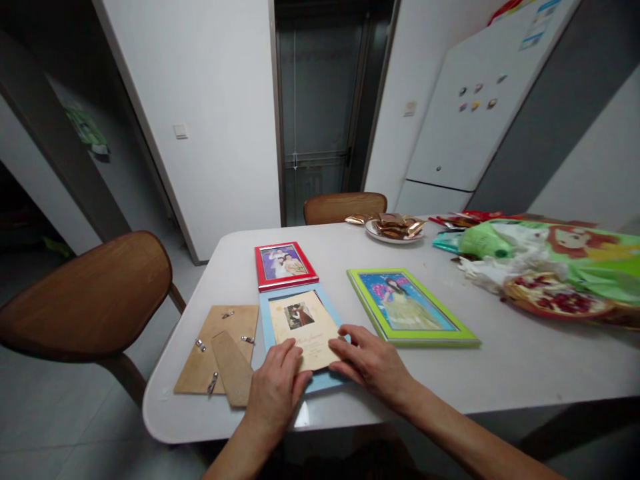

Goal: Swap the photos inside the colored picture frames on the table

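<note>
Head view, backing board (193, 373): flat on the counter (500, 377).
Left hand (277, 380): half-open, fingertips on the cream card (313, 333).
Cream card: over the blue frame (267, 330).
Right hand (375, 363): half-open, touching the card's edge.
Green frame (425, 339): just beyond.

head cam: only view, worn on the person's head, faces forward and down
table (327, 255): seen from above its near edge, at a slant, close range
left hand (275, 383), right hand (373, 363): nearest, entering from bottom edge, low centre
door (323, 100): beyond table, roughly straight ahead, farther off
sides: wide take, brown chair (90, 293) left, fridge (465, 127) far right, uprights leaning outward
</note>
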A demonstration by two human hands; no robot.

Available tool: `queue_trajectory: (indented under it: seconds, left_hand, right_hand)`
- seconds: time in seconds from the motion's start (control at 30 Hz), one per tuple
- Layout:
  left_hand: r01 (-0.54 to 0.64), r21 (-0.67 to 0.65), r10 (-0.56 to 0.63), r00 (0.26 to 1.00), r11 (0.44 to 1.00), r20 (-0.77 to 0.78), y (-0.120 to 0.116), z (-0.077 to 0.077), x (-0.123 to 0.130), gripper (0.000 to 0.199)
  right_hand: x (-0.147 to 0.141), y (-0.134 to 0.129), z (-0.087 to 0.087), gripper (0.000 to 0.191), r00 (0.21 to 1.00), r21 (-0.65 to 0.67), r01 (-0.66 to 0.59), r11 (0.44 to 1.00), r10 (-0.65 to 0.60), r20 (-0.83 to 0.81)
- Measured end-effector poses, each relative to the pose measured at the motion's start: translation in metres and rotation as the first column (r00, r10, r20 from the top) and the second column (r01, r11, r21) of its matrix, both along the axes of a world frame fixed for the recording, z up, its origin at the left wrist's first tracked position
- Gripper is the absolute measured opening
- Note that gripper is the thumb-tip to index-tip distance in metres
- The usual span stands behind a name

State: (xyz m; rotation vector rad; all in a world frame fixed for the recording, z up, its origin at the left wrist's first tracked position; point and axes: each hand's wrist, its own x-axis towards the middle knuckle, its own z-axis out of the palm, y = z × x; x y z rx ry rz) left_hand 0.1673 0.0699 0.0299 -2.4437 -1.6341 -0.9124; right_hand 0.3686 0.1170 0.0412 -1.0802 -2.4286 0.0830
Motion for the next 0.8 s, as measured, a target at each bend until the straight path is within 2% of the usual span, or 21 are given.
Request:
queue_trajectory:
  seconds: [0.1,0.2,0.4,0.57,0.7,0.8]
  left_hand:
    - [-0.014,0.054,0.012,0.999,0.998,0.044,0.000,-0.004,-0.001,0.021]
    - [-0.023,0.035,0.021,0.997,0.999,0.068,0.000,-0.004,-0.001,0.022]
    - [-0.018,-0.118,0.026,0.998,0.993,0.062,0.003,0.008,0.001,0.020]
    - [-0.053,-0.248,0.045,0.998,0.967,-0.037,0.003,0.019,0.009,0.009]
    - [0.022,-0.235,-0.024,1.000,0.972,-0.004,0.000,0.020,0.008,0.011]
    - [0.064,-0.147,-0.050,0.994,0.987,0.094,-0.005,0.019,-0.020,0.018]
  right_hand:
    - [-0.003,0.001,0.002,0.030,0.984,-0.047,0.063,0.997,-0.070,-0.163]
    - [-0.009,0.004,0.001,0.022,0.968,-0.115,0.026,0.993,-0.053,-0.244]
    - [-0.017,0.009,-0.003,0.016,0.994,-0.128,0.077,0.989,-0.087,-0.072]
    - [-0.022,0.012,0.002,0.017,0.994,-0.132,0.109,0.985,-0.108,0.017]
    - [-0.032,0.018,0.014,0.021,0.990,-0.095,0.084,0.992,-0.073,0.122]
    - [-0.046,0.020,0.022,0.021,0.976,-0.153,0.088,0.984,-0.055,0.209]
